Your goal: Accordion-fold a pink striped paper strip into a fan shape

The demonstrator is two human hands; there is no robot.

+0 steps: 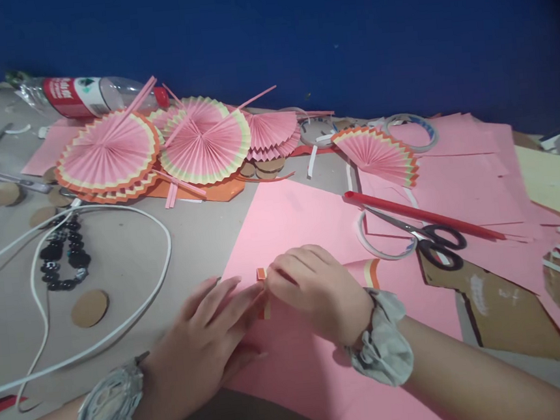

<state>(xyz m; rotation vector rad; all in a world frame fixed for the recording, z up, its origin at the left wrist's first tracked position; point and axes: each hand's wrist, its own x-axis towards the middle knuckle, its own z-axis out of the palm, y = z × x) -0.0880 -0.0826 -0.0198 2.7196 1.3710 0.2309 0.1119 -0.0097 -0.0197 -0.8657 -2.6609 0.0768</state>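
Note:
Both hands meet over a small folded paper strip (pixel 261 274) with an orange-and-pink end, lying on a large pink sheet (pixel 280 216). My right hand (pixel 311 292), bent at the fingers, presses down on the folded paper and hides most of it. From the left, my left hand (pixel 216 326) reaches in with its fingertips on the same paper, its thumb lower down. A curled paper end with orange and cream stripes (pixel 372 272) shows right of my right hand; whether it belongs to the same piece is hidden.
Pleated pink paper rosettes (pixel 108 150) and a paper fan (pixel 378 155) lie along the back. Scissors (pixel 424 233), a red stick (pixel 422 214) and a tape roll (pixel 386 253) sit at right. A white cable (pixel 166 259) loops around a bead bracelet (pixel 63 255) and cardboard disc (pixel 90 308).

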